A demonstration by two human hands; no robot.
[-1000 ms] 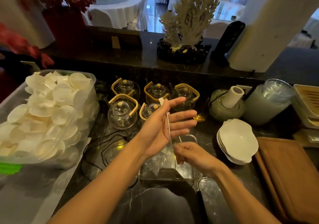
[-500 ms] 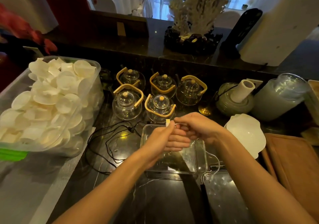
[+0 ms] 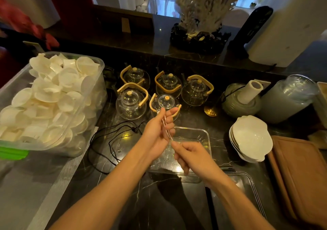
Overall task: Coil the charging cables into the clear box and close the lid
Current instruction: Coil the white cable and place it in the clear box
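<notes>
A thin white cable [image 3: 166,130] runs in loops across the palm of my left hand [image 3: 157,132], which is held upright above the clear box [image 3: 198,132] with its fingers curled around the strands. My right hand [image 3: 190,154] pinches the same cable just below the left hand, over the middle of the box. The box stands open on the dark counter. Its clear lid [image 3: 247,185] lies flat to the right of my right forearm. A black cable [image 3: 109,137] sprawls loose on the counter left of the box.
Several glass teapots [image 3: 131,102] with wooden handles stand behind the box. A big clear bin of white dishes [image 3: 49,102] fills the left. Stacked white bowls [image 3: 251,139], a brown board [image 3: 300,176], a grey pot with a paper roll [image 3: 242,98] and a jar [image 3: 288,98] sit right.
My right hand has dropped from beside the left hand's fingertips to below it, drawing the white cable down across the left palm. The left hand has opened upright again.
</notes>
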